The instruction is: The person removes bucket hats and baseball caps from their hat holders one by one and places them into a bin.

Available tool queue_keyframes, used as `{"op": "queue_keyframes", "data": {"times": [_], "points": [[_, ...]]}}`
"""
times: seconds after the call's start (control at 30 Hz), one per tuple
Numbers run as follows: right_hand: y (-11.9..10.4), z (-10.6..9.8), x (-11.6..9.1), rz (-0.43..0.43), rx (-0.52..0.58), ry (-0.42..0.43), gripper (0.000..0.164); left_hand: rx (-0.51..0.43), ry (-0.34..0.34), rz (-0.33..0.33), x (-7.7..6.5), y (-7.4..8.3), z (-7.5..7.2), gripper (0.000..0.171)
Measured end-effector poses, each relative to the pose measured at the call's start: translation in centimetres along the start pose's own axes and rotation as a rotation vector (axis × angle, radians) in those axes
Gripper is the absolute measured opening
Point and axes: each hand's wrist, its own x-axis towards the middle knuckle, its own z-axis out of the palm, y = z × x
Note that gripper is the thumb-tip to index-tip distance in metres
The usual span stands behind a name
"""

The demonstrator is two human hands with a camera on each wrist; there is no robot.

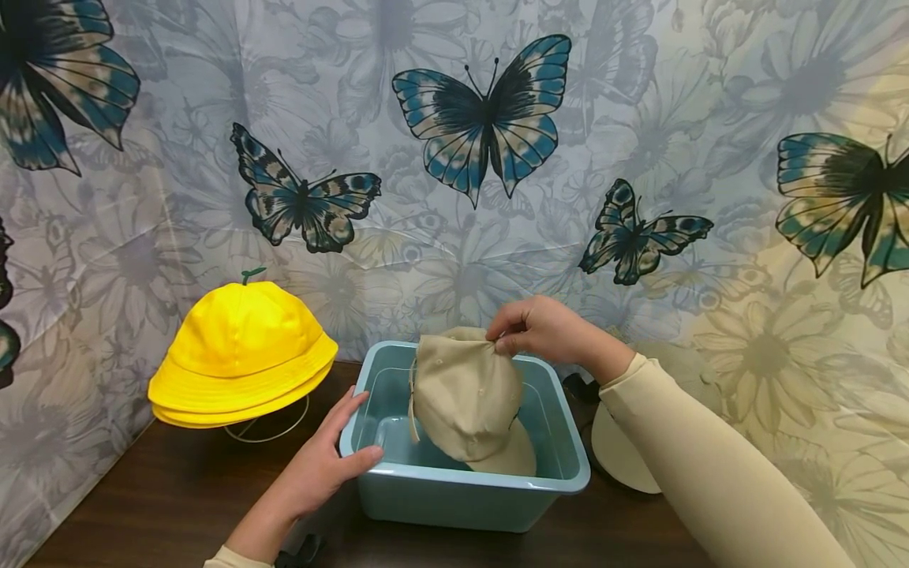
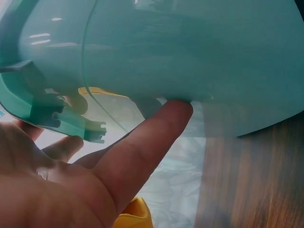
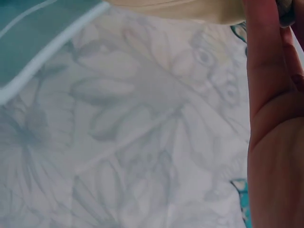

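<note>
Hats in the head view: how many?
2 clear: the yellow hat at left, and the beige cap partly inside the blue bin, pinched by the right hand. The pale item behind the sleeve is too hidden to tell.

We count 1 bin (image 1: 461, 503), 1 beige cap (image 1: 465, 398), 1 wire stand (image 1: 266, 440), 2 grips (left (image 1: 330, 446), right (image 1: 543, 331)), 1 bench (image 1: 128, 489), 6 bold butterflies (image 1: 488, 118). Yellow hats (image 1: 245, 335): 1 crown, 2 brim edges, so 1 or 2, can't tell.

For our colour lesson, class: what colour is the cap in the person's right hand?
The cap is plain beige; the head view shows it best.
</note>
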Motion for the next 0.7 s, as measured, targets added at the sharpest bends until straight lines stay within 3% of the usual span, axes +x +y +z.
{"op": "queue_keyframes", "data": {"times": [0.17, 0.43, 0.7], "points": [[0.3, 1.7, 0.3, -0.023, 0.086, -0.068, 0.014, 0.001, 0.001, 0.003, 0.0, 0.0, 0.1, 0.082], [0.4, 2.3, -0.4, -0.125, 0.023, -0.110, 0.014, -0.004, 0.006, 0.017, 0.0, -0.1, 0.3, 0.082], [1.7, 3.1, -1.0, -0.105, 0.023, -0.159, 0.016, 0.001, 0.013, 0.004, -0.1, 0.1, 0.2, 0.082]]}}
